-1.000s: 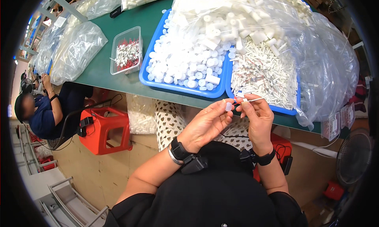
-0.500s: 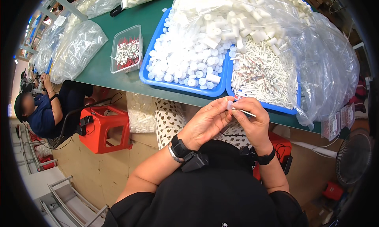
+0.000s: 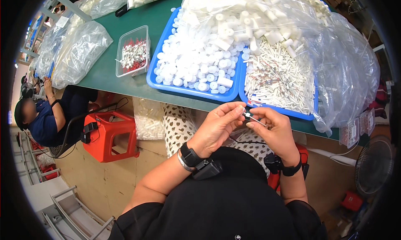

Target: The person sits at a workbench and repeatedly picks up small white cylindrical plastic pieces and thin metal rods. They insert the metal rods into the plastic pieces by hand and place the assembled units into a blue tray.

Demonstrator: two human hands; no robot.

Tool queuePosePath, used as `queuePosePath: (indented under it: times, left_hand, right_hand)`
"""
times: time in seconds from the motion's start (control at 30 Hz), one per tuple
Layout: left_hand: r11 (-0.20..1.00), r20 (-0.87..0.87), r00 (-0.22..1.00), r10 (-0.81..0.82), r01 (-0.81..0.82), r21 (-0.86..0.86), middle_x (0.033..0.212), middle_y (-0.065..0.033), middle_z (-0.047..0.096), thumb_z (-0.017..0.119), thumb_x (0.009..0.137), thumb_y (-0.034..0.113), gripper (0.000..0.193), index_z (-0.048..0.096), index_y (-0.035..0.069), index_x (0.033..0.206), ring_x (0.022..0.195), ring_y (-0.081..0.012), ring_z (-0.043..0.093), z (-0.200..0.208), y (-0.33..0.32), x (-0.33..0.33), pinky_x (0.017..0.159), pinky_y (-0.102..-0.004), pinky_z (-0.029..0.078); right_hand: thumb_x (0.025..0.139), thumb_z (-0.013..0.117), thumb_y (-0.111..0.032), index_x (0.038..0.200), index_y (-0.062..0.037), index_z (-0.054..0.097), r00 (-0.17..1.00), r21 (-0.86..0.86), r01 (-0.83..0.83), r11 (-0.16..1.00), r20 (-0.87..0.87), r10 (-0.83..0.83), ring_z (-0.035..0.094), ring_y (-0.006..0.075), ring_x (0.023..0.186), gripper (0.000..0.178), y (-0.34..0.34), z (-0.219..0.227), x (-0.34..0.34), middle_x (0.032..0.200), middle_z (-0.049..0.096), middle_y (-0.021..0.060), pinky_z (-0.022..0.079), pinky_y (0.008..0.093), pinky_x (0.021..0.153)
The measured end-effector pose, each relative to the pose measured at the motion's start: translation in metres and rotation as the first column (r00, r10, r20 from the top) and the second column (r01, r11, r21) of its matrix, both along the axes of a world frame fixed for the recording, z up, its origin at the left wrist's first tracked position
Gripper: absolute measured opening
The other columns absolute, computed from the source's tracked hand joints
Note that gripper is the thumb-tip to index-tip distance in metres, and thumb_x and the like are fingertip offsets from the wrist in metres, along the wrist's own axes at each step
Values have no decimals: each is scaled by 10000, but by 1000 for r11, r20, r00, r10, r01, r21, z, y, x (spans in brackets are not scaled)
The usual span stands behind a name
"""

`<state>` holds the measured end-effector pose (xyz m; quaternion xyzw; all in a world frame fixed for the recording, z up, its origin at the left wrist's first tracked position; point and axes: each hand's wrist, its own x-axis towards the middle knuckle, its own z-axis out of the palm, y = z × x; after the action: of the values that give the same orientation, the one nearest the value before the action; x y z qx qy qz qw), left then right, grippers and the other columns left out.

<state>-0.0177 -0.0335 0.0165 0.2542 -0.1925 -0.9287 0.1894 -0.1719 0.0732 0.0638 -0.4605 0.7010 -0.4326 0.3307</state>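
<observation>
My left hand [image 3: 219,129] pinches one end of a thin stick-like piece [image 3: 260,122] between thumb and fingertips. A small white-and-dark part shows on the piece beside those fingertips; its details are too small to make out. My right hand [image 3: 276,130] has its thumb and fingers curled round the piece from the other side, with its free end poking toward the palm. Both hands are just off the table's near edge. Beyond them stand a blue tray [image 3: 196,96] of translucent white discs [image 3: 190,60] and a second blue tray [image 3: 298,115] of slim white sticks [image 3: 277,79].
White foam cylinders [image 3: 267,16] in a clear plastic bag [image 3: 338,64] heap over the trays' far side. A clear tub [image 3: 133,52] of red and white pieces stands left on the green table [image 3: 112,83]. Red stool [image 3: 110,135], fan [image 3: 374,165] and a seated person [image 3: 46,119] are around.
My right hand has shifted slightly right and its fingers have loosened a little. The stick is tilted more steeply, and a dark part now shows by the left fingertips where a translucent disc showed.
</observation>
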Motion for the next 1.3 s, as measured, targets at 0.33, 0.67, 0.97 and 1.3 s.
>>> queuePosePath:
  times: [0.33,0.67,0.97,1.3]
  left_hand:
    - [999,-43,999,-31,33,39,950,-20,640,659,960,202,291,623,0,1166,873,-86,603,-5,4,1,837,-231,517]
    - [989,-95,995,-33,46,142,878,3,619,622,985,225,292,620,15,1188,793,-74,572,-20,13,-1,780,-234,503]
    - [997,16,997,82,-81,-3,876,9,603,638,975,250,341,609,7,1213,763,-79,566,-8,2,3,737,-235,498]
    - [990,80,993,89,-79,-115,1059,-97,661,576,1009,255,389,539,-5,1296,996,-179,662,3,3,3,895,-303,545]
  right_hand:
    - [956,628,-116,926,1,669,938,110,5,994,345,-43,567,76,593,127,-4,-9,3,674,617,43,439,250,528]
    - [948,627,-94,939,5,662,994,-96,-12,995,-106,2,652,205,592,105,-7,-27,13,711,664,134,490,296,545]
    - [836,655,-44,903,-46,681,621,-140,-108,984,-782,-43,647,289,773,71,-26,-16,-43,840,650,99,513,381,656]
    - [797,641,-3,798,-26,617,597,-146,-281,948,-801,53,636,289,731,34,-37,-20,-61,795,624,114,509,389,634]
